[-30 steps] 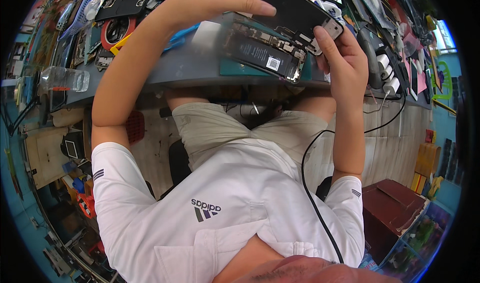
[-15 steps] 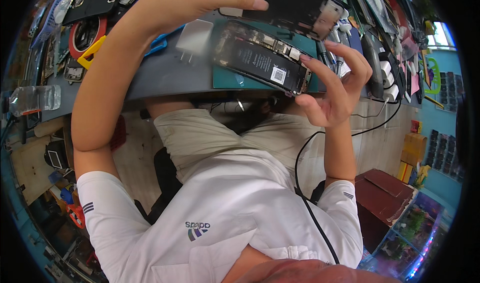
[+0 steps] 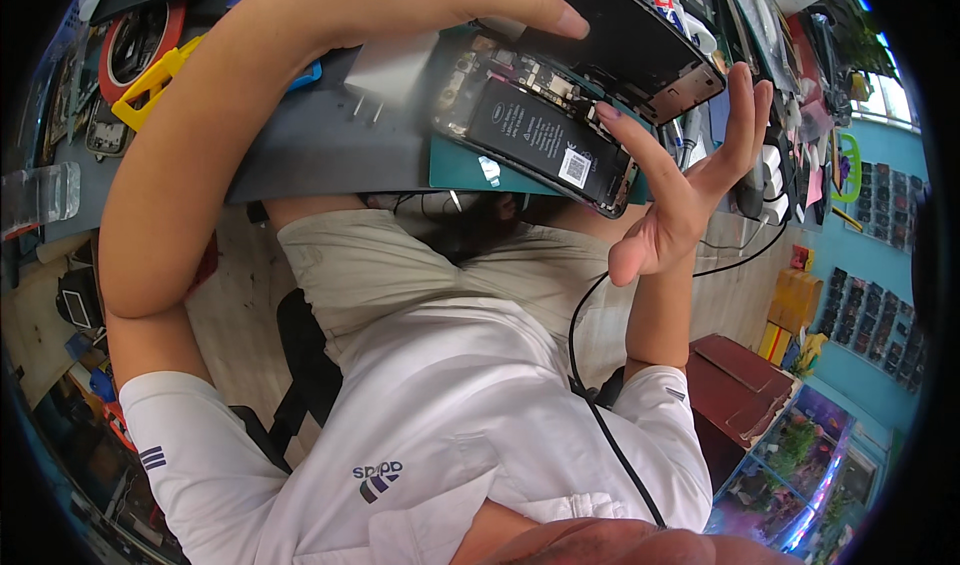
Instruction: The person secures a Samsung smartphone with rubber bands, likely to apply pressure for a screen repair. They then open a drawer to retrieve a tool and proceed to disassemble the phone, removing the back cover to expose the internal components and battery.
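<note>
Left hand (image 3: 430,0): thumb and fingers closed on the lifted screen panel (image 3: 630,40), apparently holding it hinged clear of the internals. Right hand (image 3: 680,195): spread wide, fingertips steadying the opened phone body (image 3: 535,135), black battery exposed, near the tabletop's (image 3: 310,145) front edge on a green mat (image 3: 460,170). Around: yellow tool (image 3: 150,80) and red ring (image 3: 125,50) toward the left edge; black cable (image 3: 590,365) hanging below.

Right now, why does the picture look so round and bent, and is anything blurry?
Head view: a fisheye lens bows the grey desk edge and blacks out the corners; the opened black phone with its battery is sharp, the right hand slightly soft; bright daylight washes out the window at upper right.
</note>
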Motion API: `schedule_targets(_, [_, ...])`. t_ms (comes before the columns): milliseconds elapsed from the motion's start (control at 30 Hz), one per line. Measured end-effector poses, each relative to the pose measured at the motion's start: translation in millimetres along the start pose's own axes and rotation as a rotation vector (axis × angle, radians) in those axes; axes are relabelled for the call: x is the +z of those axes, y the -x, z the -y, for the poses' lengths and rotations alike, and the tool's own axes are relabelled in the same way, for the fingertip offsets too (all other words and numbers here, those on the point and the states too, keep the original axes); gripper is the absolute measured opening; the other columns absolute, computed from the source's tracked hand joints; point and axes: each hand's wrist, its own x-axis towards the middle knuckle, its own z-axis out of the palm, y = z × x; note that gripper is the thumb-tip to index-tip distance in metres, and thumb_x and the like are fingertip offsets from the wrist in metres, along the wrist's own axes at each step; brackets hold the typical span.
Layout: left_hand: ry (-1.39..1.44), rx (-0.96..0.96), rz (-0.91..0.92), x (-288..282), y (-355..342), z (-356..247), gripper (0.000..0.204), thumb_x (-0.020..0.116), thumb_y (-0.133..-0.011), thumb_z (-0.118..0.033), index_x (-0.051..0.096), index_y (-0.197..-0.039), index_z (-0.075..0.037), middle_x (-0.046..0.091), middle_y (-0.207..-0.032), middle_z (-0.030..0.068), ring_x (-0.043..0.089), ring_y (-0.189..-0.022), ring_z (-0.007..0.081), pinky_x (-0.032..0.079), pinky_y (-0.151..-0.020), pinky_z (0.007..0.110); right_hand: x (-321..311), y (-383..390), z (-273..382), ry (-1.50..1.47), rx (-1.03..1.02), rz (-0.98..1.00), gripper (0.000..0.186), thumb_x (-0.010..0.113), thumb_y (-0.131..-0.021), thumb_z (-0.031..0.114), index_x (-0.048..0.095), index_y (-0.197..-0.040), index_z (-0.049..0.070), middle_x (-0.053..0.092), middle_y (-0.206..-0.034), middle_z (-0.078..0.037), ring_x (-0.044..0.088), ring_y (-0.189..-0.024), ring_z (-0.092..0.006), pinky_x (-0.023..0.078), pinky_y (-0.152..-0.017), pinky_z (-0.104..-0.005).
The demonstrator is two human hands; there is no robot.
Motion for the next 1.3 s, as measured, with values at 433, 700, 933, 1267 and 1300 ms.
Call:
schedule_targets(433, [-0.076,0.034,-0.015,5.3,4.5,-5.2,0.024,0.080,-0.092,-0.014,0.074,-0.112,-0.001,0.073,-0.086,0.0008,0.061,-0.077,0.0048,0.050,-0.072,0.024,1.7,-0.9,2.3,-0.015,-0.005,0.065,0.120,0.017,-0.072,0.109,0.085,-0.117,0.022,0.032,-0.166,-0.031,0.022,-0.157,-0.0484,0.006,-0.129,-0.0600])
schedule_targets(700, [-0.080,0.026,0.042,-5.2,5.1,-10.7,0.028,0.080,-0.091,-0.015,0.073,-0.112,0.001,0.075,-0.087,0.0037,0.063,-0.076,0.0074,0.050,-0.072,0.025,2.2,-1.4,2.3,-0.035,0.004,0.102,0.119,0.019,-0.071,0.110,0.085,-0.117,0.022,0.032,-0.166,-0.031,0.024,-0.156,-0.0499,0.008,-0.128,-0.0614])
schedule_targets(933, [-0.310,0.077,-0.125,12.4,13.3,-11.9,0.030,0.079,-0.090,-0.017,0.074,-0.113,0.001,0.075,-0.086,0.0050,0.062,-0.075,0.0088,0.050,-0.071,0.025,2.3,-2.9,1.8,-0.044,0.003,0.125,0.117,0.023,-0.072,0.109,0.085,-0.117,0.021,0.033,-0.165,-0.032,0.024,-0.156,-0.0508,0.009,-0.128,-0.0621])
schedule_targets(1267, [-0.095,0.021,0.027,-6.4,5.1,-11.0,0.030,0.079,-0.090,-0.017,0.074,-0.113,0.001,0.076,-0.088,0.0064,0.064,-0.076,0.0094,0.051,-0.073,0.025,3.7,-5.7,1.7,-0.054,0.001,0.122,0.117,0.024,-0.073,0.109,0.085,-0.117,0.020,0.031,-0.166,-0.031,0.024,-0.156,-0.0514,0.009,-0.128,-0.0632])
schedule_targets(1300, [-0.122,0.031,0.006,-4.2,7.6,-13.2,0.029,0.079,-0.090,-0.017,0.074,-0.113,0.001,0.076,-0.088,0.0063,0.064,-0.076,0.0094,0.051,-0.073,0.025,4.0,-6.3,2.2,-0.056,0.001,0.122,0.116,0.024,-0.073,0.109,0.085,-0.117,0.020,0.031,-0.166,-0.031,0.024,-0.156,-0.0514,0.009,-0.128,-0.0633])
